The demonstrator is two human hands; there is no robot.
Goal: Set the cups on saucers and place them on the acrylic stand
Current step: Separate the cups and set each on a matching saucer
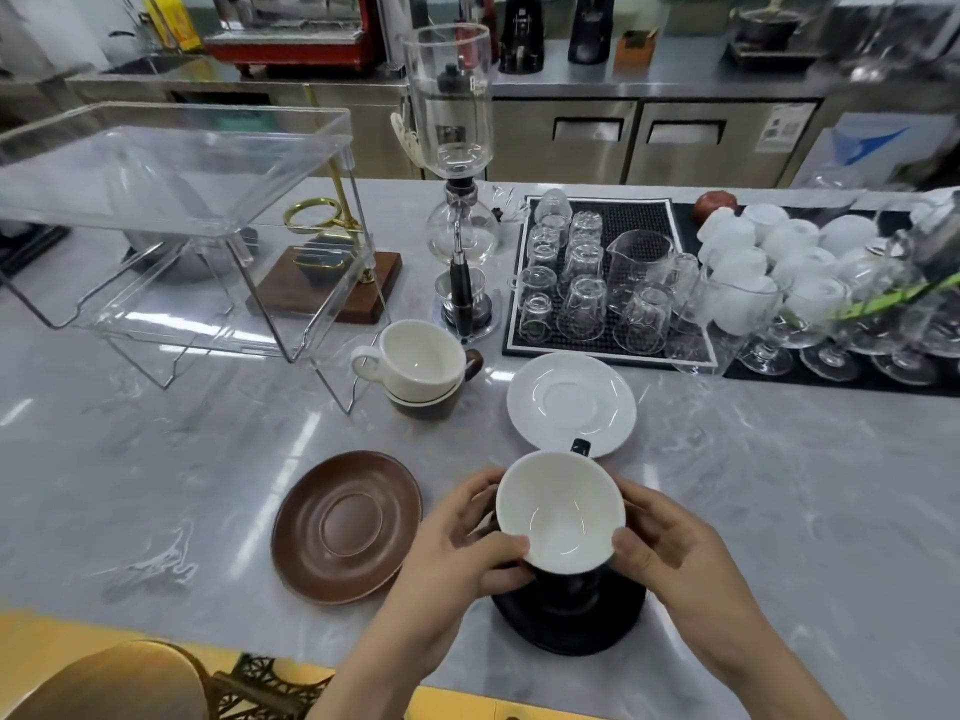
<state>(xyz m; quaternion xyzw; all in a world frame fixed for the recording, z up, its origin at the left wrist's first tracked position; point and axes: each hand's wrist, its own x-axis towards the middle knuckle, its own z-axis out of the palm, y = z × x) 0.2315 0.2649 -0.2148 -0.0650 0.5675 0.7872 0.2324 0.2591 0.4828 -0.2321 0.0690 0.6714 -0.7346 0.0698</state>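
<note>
I hold a black cup with a white inside (560,517) between both hands, just over a black saucer (571,623) near the counter's front edge. My left hand (462,548) grips its left rim and my right hand (660,543) its right rim. A brown saucer (345,527) lies to the left and a white saucer (571,402) behind the cup. A white cup (415,358) is stacked inside a brown cup (431,402) farther back. The clear two-tier acrylic stand (176,220) rises at the back left.
A siphon coffee maker (457,200) stands behind the stacked cups. A black mat (644,220) with several upturned glasses, and white cups and stemmed glasses (810,283), fill the right side. A wooden chair back (119,683) is at the bottom left.
</note>
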